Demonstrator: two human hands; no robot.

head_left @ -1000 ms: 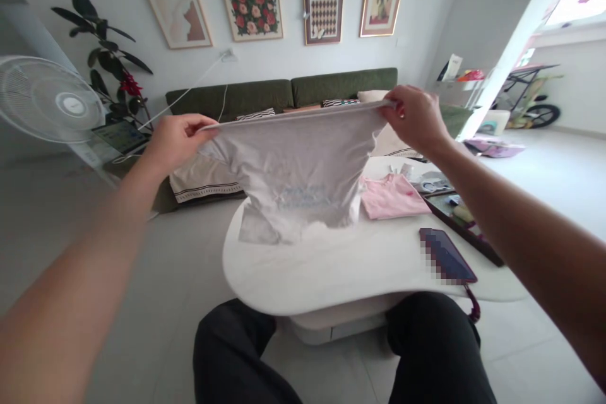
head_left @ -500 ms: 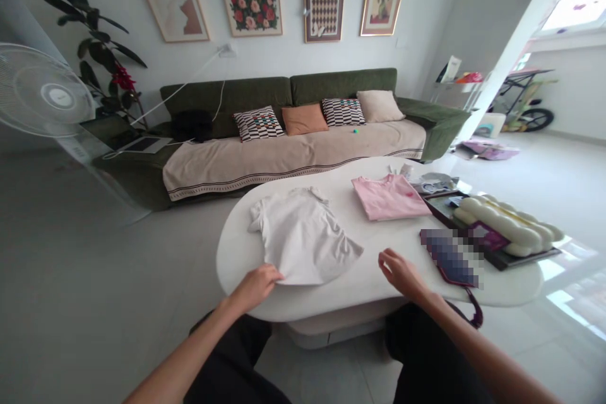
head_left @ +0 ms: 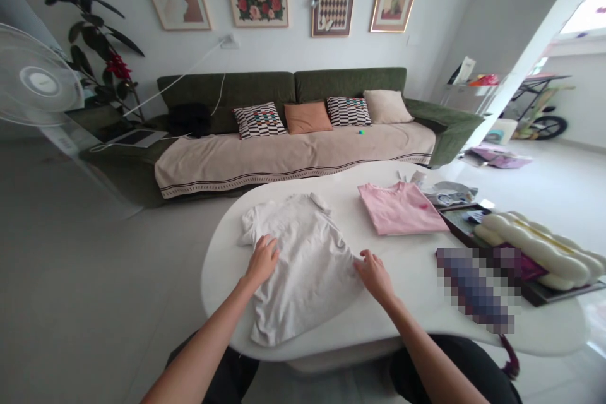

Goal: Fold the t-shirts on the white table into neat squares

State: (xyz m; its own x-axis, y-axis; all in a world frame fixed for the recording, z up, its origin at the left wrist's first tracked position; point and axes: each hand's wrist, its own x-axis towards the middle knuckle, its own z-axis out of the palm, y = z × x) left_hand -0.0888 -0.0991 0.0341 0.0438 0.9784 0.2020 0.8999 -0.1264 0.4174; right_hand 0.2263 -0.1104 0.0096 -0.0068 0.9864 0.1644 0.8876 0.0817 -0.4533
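A white T-shirt (head_left: 303, 265) lies spread flat on the white oval table (head_left: 416, 303), collar away from me. My left hand (head_left: 262, 260) rests flat on the shirt's left side, fingers stretched out. My right hand (head_left: 374, 273) lies at the shirt's right edge, fingers spread and touching the cloth. Neither hand grips anything. A folded pink shirt (head_left: 400, 207) lies further back on the table to the right.
A phone (head_left: 476, 290) and a dark tray (head_left: 544, 287) with a cream puffy object (head_left: 534, 243) sit on the table's right. Small cloth items (head_left: 447, 191) lie behind the pink shirt. A green sofa (head_left: 303, 126) with cushions stands behind; a fan (head_left: 35, 79) at left.
The white shirt, held up in the air a second ago, now lies on the table. Both hands let go of its hem and moved onto the cloth.
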